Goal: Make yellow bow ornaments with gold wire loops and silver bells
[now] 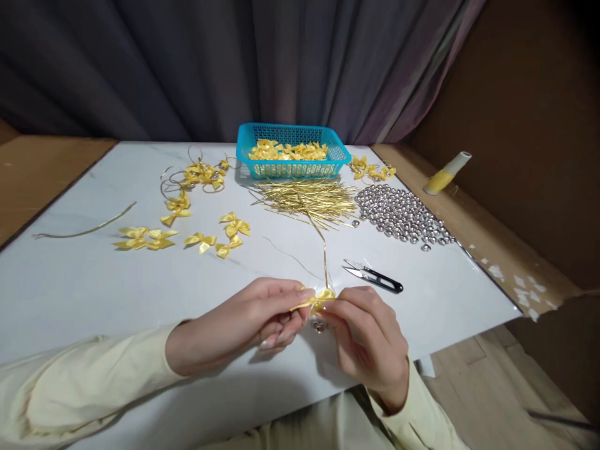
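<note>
Both hands meet near the front edge of the white table [70, 281]. My left hand [244, 322] pinches a small yellow ribbon bow [319, 298] from the left. My right hand [370, 340] pinches the same bow from the right. A thin gold wire tie [325, 259] rises upright from the bow, and a small silver bell [319, 325] hangs just below it between my fingers.
Thread snips [372, 276] lie just beyond my right hand. Further back are a pile of gold wire ties [307, 201], a heap of silver bells [403, 215], loose yellow bows [187, 234], and a blue basket [290, 169] of bows. A yellow thread spool [445, 175] lies at the right.
</note>
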Available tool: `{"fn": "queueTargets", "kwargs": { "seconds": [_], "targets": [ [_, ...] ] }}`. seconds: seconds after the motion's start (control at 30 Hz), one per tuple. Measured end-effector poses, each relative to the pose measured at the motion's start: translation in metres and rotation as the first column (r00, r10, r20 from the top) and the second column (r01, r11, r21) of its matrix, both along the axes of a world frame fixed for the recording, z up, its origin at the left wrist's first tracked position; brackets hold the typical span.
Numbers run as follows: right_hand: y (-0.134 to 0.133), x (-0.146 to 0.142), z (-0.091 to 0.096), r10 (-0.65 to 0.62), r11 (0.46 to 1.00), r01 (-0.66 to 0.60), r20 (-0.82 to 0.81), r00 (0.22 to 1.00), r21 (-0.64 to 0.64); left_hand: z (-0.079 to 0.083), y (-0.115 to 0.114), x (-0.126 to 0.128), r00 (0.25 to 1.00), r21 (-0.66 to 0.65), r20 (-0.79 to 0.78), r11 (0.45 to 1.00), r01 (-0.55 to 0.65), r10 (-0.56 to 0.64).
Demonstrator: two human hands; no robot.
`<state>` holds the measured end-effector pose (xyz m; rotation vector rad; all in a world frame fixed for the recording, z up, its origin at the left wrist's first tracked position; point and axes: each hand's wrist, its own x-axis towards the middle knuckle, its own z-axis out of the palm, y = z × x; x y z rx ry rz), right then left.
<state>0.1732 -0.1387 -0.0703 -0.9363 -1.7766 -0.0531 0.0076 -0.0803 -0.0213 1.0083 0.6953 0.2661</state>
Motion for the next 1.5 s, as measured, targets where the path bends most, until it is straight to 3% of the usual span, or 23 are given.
{"fn": "queueTargets", "kwargs": {
  "seconds": [0.17,0.4,0.63,0.97,1.27,1.4,1.5],
  "targets": [
    [-0.001,-0.001,0.0,-0.035,0.999,0.034,-0.013,0.999,-0.025,-0.001,-0.001,0.0,1.0,-0.024,0.009,1.0,0.004,-0.004],
    [0.001,-0.001,0.0,-0.01,1.0,0.01,-0.002,1.0,-0.025,0.001,0.001,0.0,0.996,0.156,-0.092,0.987,0.031,-0.016],
    [0.003,0.0,-0.003,0.01,1.0,-0.009,0.057,0.998,-0.019,-0.005,0.001,-0.001,0.985,0.254,-0.174,0.966,0.048,-0.003],
    [0.004,0.002,-0.001,0.002,0.996,-0.004,-0.028,1.0,-0.091,-0.005,0.001,-0.003,0.962,0.551,-0.268,0.828,0.105,0.057],
    [-0.003,0.002,0.001,-0.066,0.995,0.058,-0.097,0.993,-0.079,-0.003,0.003,-0.002,0.965,0.498,-0.24,0.867,0.032,0.102],
    [-0.002,0.002,-0.004,-0.129,0.99,0.138,-0.228,0.965,0.025,-0.007,0.006,-0.003,0.963,0.447,-0.225,0.894,-0.032,0.147],
    [0.001,0.005,-0.003,-0.212,0.972,0.235,-0.374,0.903,0.015,-0.011,0.009,-0.004,0.96,0.433,-0.216,0.899,-0.07,0.178]
  ]
}}
